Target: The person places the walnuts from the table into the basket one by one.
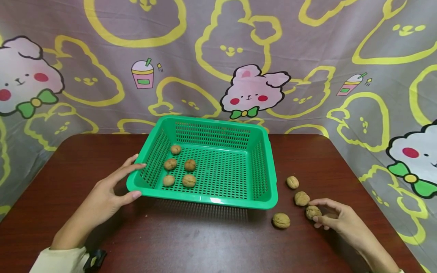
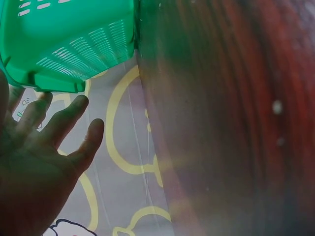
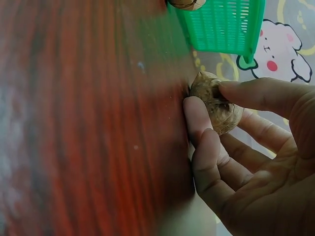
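A green plastic basket (image 1: 205, 198) stands on the table, with several walnuts (image 1: 189, 181) inside on its left half. My left hand (image 1: 102, 199) touches the basket's left rim, thumb at the near corner and another finger over the edge. Its fingers look spread and mostly straight in the left wrist view. To the right of the basket, my right hand (image 1: 345, 223) pinches a walnut (image 3: 221, 110) between thumb and fingers, at or just above the tabletop. Beside that walnut lies another walnut (image 1: 302, 198); one more walnut (image 1: 292, 182) is farther back.
A loose walnut (image 1: 281, 220) lies near the basket's front right corner. The dark red-brown table (image 1: 205, 242) has rounded far corners. Behind it hangs a grey cloth (image 1: 191, 57) with cartoon prints.
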Tool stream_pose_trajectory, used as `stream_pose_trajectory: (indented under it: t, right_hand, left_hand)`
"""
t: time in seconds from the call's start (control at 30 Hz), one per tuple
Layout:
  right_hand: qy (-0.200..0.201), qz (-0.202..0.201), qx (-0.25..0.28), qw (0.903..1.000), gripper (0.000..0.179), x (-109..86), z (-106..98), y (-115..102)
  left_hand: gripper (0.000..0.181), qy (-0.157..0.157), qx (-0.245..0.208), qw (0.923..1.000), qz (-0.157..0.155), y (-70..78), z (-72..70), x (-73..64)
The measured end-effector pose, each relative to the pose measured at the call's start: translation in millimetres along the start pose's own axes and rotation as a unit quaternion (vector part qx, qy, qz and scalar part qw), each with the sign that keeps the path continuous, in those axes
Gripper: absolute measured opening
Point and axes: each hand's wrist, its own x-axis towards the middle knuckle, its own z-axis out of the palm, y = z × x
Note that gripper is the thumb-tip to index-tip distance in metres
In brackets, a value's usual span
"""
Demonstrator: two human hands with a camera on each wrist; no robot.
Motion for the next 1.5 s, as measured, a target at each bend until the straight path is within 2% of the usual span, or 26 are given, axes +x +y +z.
stream_pose_trajectory:
  t: [0.2, 0.4, 0.57, 0.73, 0.8, 0.9, 0.97, 1.07, 1.33, 1.5]
  right_hand:
    - [0.005, -0.01, -0.016, 0.9998, 0.029, -0.5, -1.5, -4.6]
    - [0.009, 0.011, -0.024, 0.9996, 0.032, -2.7, -8.4, -16.7]
    - [0.002, 0.006, -0.011, 0.9999, 0.033, -2.2, -13.8, -29.1]
    - [-0.02, 0.006, 0.007, 0.9998, 0.032, 6.4, -18.0, -44.5]
    - [-0.037, -0.004, 0.037, 0.9986, 0.032, 12.2, -19.8, -50.7]
    - [-0.064, -0.039, 0.092, 0.9929, 0.035, 21.2, -21.8, -60.4]
    - [-0.082, -0.062, 0.136, 0.9854, 0.037, 27.4, -22.9, -67.1]
    - [-0.105, -0.089, 0.164, 0.9769, 0.04, 35.9, -23.3, -79.4]
    - [-0.159, -0.099, 0.198, 0.9622, 0.038, 61.7, -12.8, -127.5]
    - [-0.203, -0.105, 0.226, 0.9471, 0.036, 84.2, -1.6, -158.2]
  left_hand:
    - [0.07, -0.003, -0.002, 1.0, -0.006, 0.3, 0.8, -0.6]
    - [0.07, -0.009, -0.005, 0.9999, -0.011, 0.9, 1.1, 0.0]
    - [0.07, -0.007, -0.003, 0.9999, -0.009, 1.6, 0.0, 0.6]
    - [0.071, -0.004, -0.003, 1.0, -0.006, 0.7, 0.1, -0.3]
    - [0.071, -0.003, -0.002, 1.0, -0.007, 0.2, 0.5, -0.6]
    - [0.071, -0.005, -0.003, 0.9999, -0.009, -0.5, 0.5, -0.9]
    - [0.071, -0.005, -0.004, 0.9999, -0.009, -0.7, 0.6, -1.0]
    - [0.071, -0.005, -0.004, 0.9999, -0.009, -1.5, 0.7, -0.7]
    - [0.071, 0.0, -0.004, 1.0, -0.001, -2.5, 1.1, 0.0]
    - [0.07, -0.005, 0.001, 0.9999, -0.01, 0.1, 0.3, 0.3]
